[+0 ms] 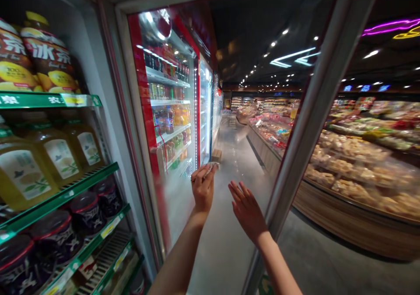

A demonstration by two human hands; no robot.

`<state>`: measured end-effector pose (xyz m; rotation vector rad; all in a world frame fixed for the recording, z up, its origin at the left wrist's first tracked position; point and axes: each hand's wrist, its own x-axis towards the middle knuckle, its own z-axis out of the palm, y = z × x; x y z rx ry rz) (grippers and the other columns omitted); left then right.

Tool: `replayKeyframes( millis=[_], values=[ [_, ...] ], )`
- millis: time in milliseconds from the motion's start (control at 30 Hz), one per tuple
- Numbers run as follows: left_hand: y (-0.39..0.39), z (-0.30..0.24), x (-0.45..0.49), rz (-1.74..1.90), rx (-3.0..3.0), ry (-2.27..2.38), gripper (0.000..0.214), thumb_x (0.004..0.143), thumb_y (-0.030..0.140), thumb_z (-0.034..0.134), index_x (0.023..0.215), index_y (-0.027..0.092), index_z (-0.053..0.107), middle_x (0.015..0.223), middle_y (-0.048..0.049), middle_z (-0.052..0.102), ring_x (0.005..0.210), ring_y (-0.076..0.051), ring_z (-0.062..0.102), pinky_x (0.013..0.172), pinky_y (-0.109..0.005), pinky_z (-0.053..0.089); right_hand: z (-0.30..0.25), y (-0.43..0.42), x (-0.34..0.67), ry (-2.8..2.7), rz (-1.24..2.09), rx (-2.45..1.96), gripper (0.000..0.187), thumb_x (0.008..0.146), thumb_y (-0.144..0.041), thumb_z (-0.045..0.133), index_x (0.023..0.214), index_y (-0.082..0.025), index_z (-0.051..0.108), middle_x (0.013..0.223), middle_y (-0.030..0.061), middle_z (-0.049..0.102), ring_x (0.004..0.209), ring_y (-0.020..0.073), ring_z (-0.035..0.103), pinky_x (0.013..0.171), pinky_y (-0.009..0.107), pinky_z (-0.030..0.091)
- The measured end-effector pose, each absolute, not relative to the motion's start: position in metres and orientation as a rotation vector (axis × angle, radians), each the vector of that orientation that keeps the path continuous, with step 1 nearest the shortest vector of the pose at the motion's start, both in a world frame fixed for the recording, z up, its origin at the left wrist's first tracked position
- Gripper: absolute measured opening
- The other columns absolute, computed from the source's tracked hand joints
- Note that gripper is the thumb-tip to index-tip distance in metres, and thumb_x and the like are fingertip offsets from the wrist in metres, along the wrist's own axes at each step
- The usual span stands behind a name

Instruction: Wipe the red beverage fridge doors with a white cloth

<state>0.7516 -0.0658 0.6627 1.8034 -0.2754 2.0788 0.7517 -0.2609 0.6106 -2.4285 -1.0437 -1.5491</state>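
Observation:
My left hand (pixel 203 185) is closed round a crumpled pale cloth (pixel 210 169) and presses it against the inner face of an open glass cooler door (pixel 183 207). The glass is fogged in its lower part. My right hand (pixel 246 212) lies flat on the same glass just to the right, fingers stretched out and together, holding nothing. The door's grey frame (pixel 315 107) runs diagonally beside my right hand.
At the left, cooler shelves (pixel 62 194) carry large yellow juice bottles (pixel 22 172) and dark bottles with red rims (pixel 54 236) below. Through the glass I see lit drink coolers (pixel 170 111), a shop aisle (pixel 236 155) and food display counters (pixel 357 177) at the right.

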Motion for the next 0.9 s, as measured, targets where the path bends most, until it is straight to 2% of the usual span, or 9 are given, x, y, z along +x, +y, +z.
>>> replayKeyframes(
  millis=[67,133,267,367,567,733,900],
  values=[
    [-0.070,0.662,0.753,2.054,1.849,-0.354,0.045,0.100,0.012,0.073,0.141,0.031,0.072,0.113,-0.0057,0.077,0.112,-0.021,0.074,0.096,-0.036,0.067,0.613,-0.262,0.749,-1.031,-1.548,-2.424,0.081,0.106,-0.008,0.046,0.176,-0.025,0.009,0.158,0.0042,0.063,0.146,0.0218,0.061,0.116,0.038,0.051],
    [-0.066,0.655,0.751,2.010,1.929,-0.462,0.047,0.100,0.013,0.073,0.144,0.029,0.070,0.115,-0.0060,0.078,0.113,-0.021,0.075,0.096,-0.035,0.067,0.615,-0.266,0.746,-0.981,-1.577,-2.406,0.083,0.106,-0.008,0.047,0.176,-0.025,0.006,0.156,0.0051,0.065,0.144,0.0226,0.063,0.115,0.039,0.052],
    [-0.051,0.640,0.745,1.999,1.973,-0.525,0.049,0.101,0.015,0.072,0.147,0.030,0.067,0.113,-0.0048,0.079,0.109,-0.021,0.076,0.092,-0.034,0.069,0.612,-0.286,0.738,-0.824,-1.642,-2.347,0.081,0.104,-0.010,0.053,0.176,-0.026,0.018,0.157,0.0069,0.064,0.148,0.0268,0.059,0.120,0.044,0.051],
    [-0.055,0.644,0.745,2.028,1.892,-0.408,0.045,0.100,0.015,0.074,0.142,0.031,0.070,0.111,-0.0043,0.077,0.108,-0.020,0.075,0.092,-0.034,0.068,0.607,-0.301,0.735,-0.776,-1.633,-2.314,0.082,0.103,-0.010,0.057,0.175,-0.026,0.022,0.161,0.0078,0.059,0.153,0.0292,0.053,0.122,0.047,0.050],
    [-0.088,0.647,0.748,1.974,1.869,-0.392,0.036,0.101,0.017,0.073,0.135,0.030,0.075,0.114,-0.0050,0.078,0.115,-0.019,0.074,0.101,-0.035,0.064,0.605,-0.305,0.729,-0.749,-1.601,-2.310,0.083,0.102,-0.007,0.059,0.175,-0.027,0.023,0.161,0.0094,0.060,0.155,0.0286,0.051,0.126,0.047,0.047],
    [-0.083,0.620,0.743,1.907,1.965,-0.536,0.030,0.102,0.019,0.072,0.131,0.028,0.077,0.111,-0.0037,0.078,0.111,-0.017,0.075,0.098,-0.033,0.066,0.606,-0.306,0.724,-0.783,-1.544,-2.331,0.086,0.100,-0.003,0.058,0.175,-0.028,0.022,0.159,0.0104,0.063,0.158,0.0266,0.046,0.127,0.047,0.045],
    [-0.092,0.635,0.744,1.939,1.870,-0.395,0.038,0.099,0.015,0.075,0.133,0.030,0.076,0.116,-0.0051,0.078,0.117,-0.019,0.072,0.102,-0.035,0.064,0.606,-0.308,0.722,-0.795,-1.488,-2.330,0.086,0.101,-0.003,0.057,0.175,-0.029,0.021,0.161,0.0103,0.060,0.159,0.0262,0.045,0.128,0.049,0.045]
  ],
)
